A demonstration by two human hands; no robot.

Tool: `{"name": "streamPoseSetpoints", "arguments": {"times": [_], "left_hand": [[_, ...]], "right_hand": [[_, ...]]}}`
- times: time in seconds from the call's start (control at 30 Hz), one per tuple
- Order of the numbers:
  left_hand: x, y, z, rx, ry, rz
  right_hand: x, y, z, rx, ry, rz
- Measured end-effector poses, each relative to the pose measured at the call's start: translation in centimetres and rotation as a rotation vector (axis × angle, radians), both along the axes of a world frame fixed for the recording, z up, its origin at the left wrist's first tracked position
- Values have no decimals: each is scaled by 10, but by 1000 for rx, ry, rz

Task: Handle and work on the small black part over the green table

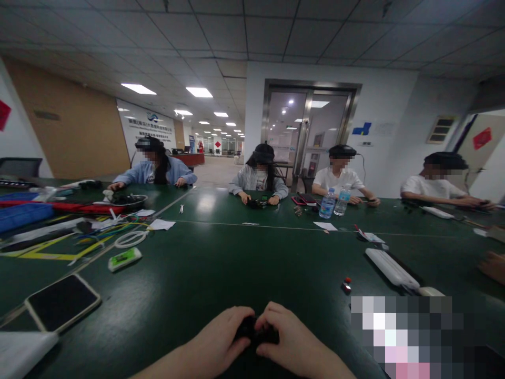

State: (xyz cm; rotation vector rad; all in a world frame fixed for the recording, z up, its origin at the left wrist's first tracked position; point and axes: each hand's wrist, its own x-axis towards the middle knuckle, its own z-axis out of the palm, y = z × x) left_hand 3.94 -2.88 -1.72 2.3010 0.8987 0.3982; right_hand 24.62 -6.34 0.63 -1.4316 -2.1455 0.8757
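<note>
Low in the middle of the head view, my left hand [224,337] and my right hand [286,334] come together over the green table [221,273]. Between them is a small black object [248,327], mostly covered by my fingers, so its kind cannot be made out. The left thumb and fingers close on its left side. The right fingers curl round its right part, thumb below. A small red-and-silver item [346,286] lies to the right of my hands.
At left lie a smartphone [63,301], a green-and-white packet [124,259], a coiled white cable [131,239] and a blue tray [23,217]. To the right are a white power strip [392,268] and water bottles [327,204]. Several people in headsets sit across the table.
</note>
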Motion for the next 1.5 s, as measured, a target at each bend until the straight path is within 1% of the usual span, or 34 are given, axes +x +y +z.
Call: {"name": "streamPoseSetpoints", "arguments": {"times": [0.13,0.23,0.43,0.5,0.57,0.6,0.67,0.7,0.77,0.83,0.93,1.03,1.13,1.27,1.5], "left_hand": [[1,-2,2,-4,-1,-5],[1,-1,3,-8,-6,-1],[1,-1,3,-12,-18,1],[0,-1,3,-17,-14,3],[0,0,3,-20,-15,6],[0,0,4,-22,-15,11],[0,0,4,-26,-13,21],[0,0,5,-28,-12,22],[0,0,6,-35,-11,19],[-1,-1,7,-40,-6,14],[-1,-1,8,-46,3,17],[0,-1,9,-36,-8,12],[0,-2,10,-33,-8,6],[0,-1,10,-44,-6,9],[-2,-1,9,-70,-4,25]], "right_hand": [[-1,-1,1,9,-10,7],[-1,0,1,6,-32,-18],[-3,1,-5,29,-58,-34],[-3,1,-5,22,-39,-40],[-2,2,-4,-1,30,-60],[0,4,-2,-8,89,-86],[8,9,0,6,239,-184],[14,12,1,54,320,-274],[26,20,-1,134,419,-448],[35,27,-6,195,470,-591],[38,30,-13,222,451,-661],[31,27,-16,218,431,-657],[26,24,-13,204,419,-641],[27,23,-11,199,410,-635],[29,24,-13,189,419,-625]]}}
